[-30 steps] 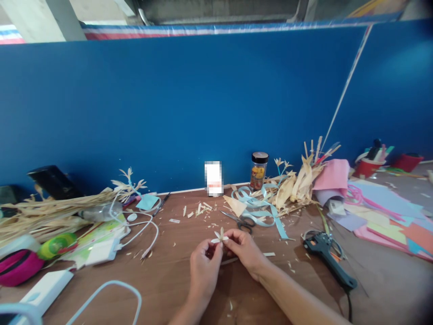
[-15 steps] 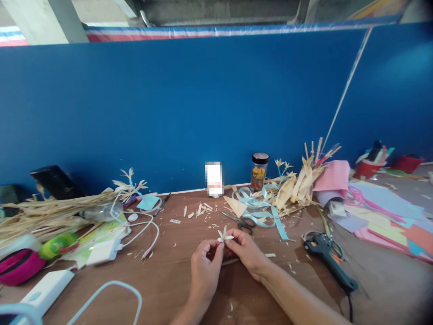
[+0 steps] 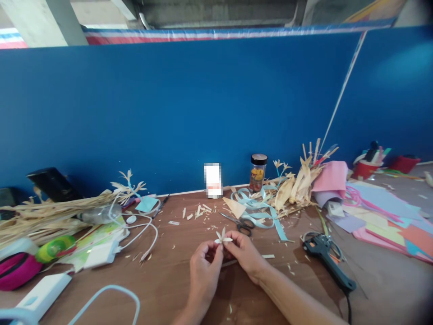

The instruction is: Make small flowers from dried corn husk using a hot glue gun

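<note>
A small pale flower point(image 3: 223, 237) with narrow pointed petals, apparently of dried husk, is pinched between my two hands above the table. My left hand point(image 3: 207, 266) is closed, thumb and fingertips at the flower's base from the left. From the right, my right hand point(image 3: 246, 253) grips the same base with thumb and forefinger. Just beyond the hands lie dark-handled scissors point(image 3: 244, 225), their blades pointing left. Cut husk strips point(image 3: 199, 210) and small scraps are scattered behind the flower. A thin pale strip point(image 3: 229, 263) lies under the hands.
Light blue ribbon point(image 3: 278, 225) curls near a lidded jar point(image 3: 259, 174). A glue gun point(image 3: 329, 262) lies at right, near coloured paper sheets point(image 3: 382, 221). Dried husks point(image 3: 296, 189) stand behind. At left are white cables point(image 3: 157, 234), a power bank point(image 3: 101, 253) and a husk bundle point(image 3: 50, 212).
The flower has tilted slightly, its petals looking more spread towards me. Both hands keep their pinch in nearly the same place. The whole view has shifted a little.
</note>
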`<move>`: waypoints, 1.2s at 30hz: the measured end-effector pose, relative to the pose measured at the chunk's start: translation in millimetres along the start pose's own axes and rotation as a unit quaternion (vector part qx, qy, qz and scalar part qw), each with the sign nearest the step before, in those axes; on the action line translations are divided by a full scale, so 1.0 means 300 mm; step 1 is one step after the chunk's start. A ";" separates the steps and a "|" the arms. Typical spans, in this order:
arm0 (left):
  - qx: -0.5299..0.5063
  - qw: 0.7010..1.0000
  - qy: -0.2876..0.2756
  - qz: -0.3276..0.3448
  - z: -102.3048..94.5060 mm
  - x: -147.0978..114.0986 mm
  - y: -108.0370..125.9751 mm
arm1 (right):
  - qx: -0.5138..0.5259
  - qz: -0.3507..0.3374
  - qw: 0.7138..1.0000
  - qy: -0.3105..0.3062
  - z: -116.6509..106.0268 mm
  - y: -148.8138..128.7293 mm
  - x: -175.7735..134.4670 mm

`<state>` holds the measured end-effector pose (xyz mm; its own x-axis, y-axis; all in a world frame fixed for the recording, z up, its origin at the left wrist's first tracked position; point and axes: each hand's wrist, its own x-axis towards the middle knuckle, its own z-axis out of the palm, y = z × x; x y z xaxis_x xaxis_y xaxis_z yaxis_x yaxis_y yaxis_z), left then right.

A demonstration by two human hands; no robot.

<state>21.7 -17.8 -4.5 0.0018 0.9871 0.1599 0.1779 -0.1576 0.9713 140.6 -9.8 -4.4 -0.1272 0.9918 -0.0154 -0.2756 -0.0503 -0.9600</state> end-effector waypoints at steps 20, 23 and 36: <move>-0.112 0.992 -0.044 -0.032 -0.011 0.009 0.004 | -0.031 0.001 1.000 0.004 -0.007 0.014 0.008; -0.145 0.986 -0.055 -0.063 -0.010 0.014 -0.003 | -0.029 0.003 1.000 0.000 -0.010 0.015 0.007; -0.190 0.975 -0.053 -0.103 -0.011 0.030 -0.023 | -0.026 0.015 1.000 -0.002 -0.007 0.002 -0.001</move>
<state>17.1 -7.9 -9.2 0.1108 0.9928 -0.0459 -0.1930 0.0668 0.9789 142.4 -10.0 -5.7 -0.1384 0.9894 -0.0443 -0.2217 -0.0745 -0.9723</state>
